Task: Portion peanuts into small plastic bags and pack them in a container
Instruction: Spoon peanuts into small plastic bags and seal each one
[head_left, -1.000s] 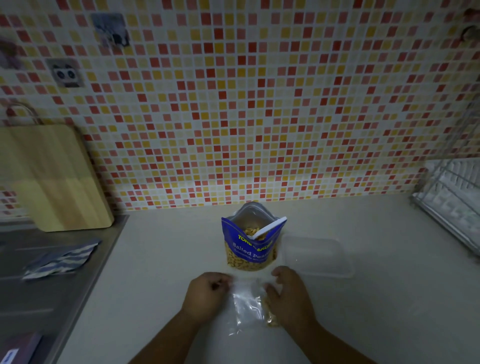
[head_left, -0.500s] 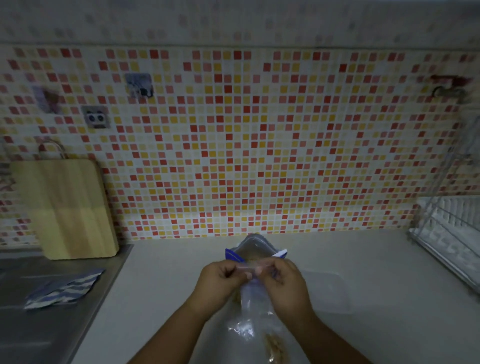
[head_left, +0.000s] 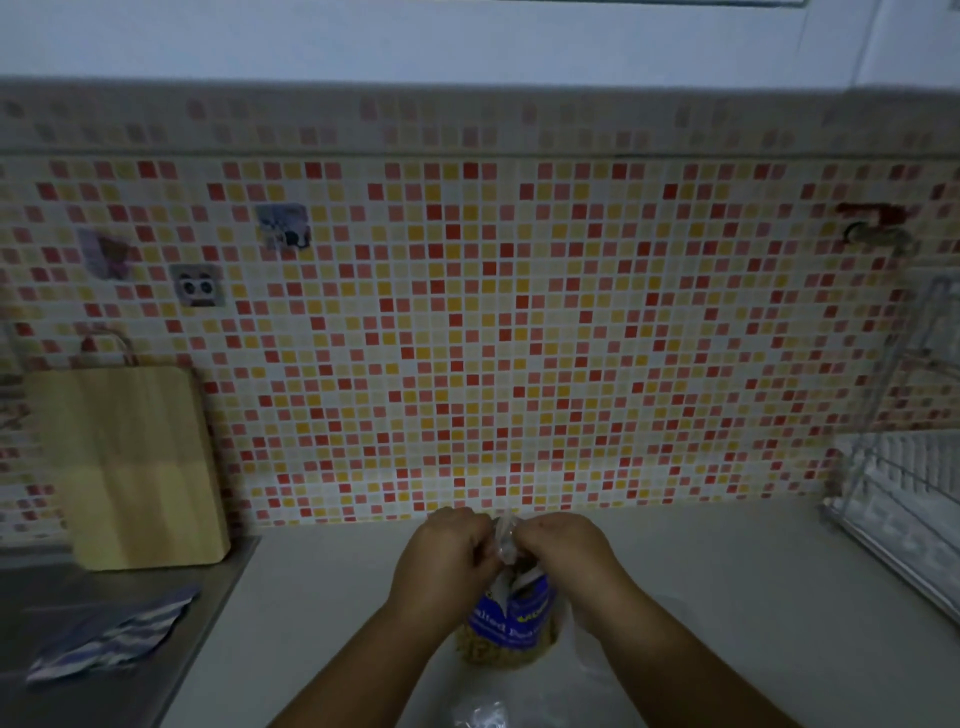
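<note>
Head view.

1. Left hand (head_left: 441, 561): fingers curled, pinching the left side of the upper edge of the small plastic bag (head_left: 503, 540). The hand is raised above the desk (head_left: 322, 597).
2. Right hand (head_left: 563, 551): fingers curled, pinching the right side of the same upper edge. The two hands are nearly touching, with the gathered plastic between them.
3. Small plastic bag: clear and held up in the air in front of the person. Crinkled clear plastic also shows at the bottom edge of the frame. What the bag holds cannot be determined in the dim light.
4. Peanut package (head_left: 511, 623): blue, upright on the desk, directly below the hands and between the forearms. Peanuts show through its lower window.
5. Container (head_left: 581, 647): clear plastic, just to the right of the peanut package and largely covered by the right forearm. Its outline is faint.
6. Surroundings: a wooden cutting board (head_left: 124, 467) leans against the mosaic tile wall (head_left: 467, 338) at the left. A striped cloth (head_left: 109, 639) lies on the steel surface (head_left: 62, 587) below the board. A wire dish rack (head_left: 904, 493) stands at the right end of the desk. Three stickers are fixed to the tiles at upper left.
</note>
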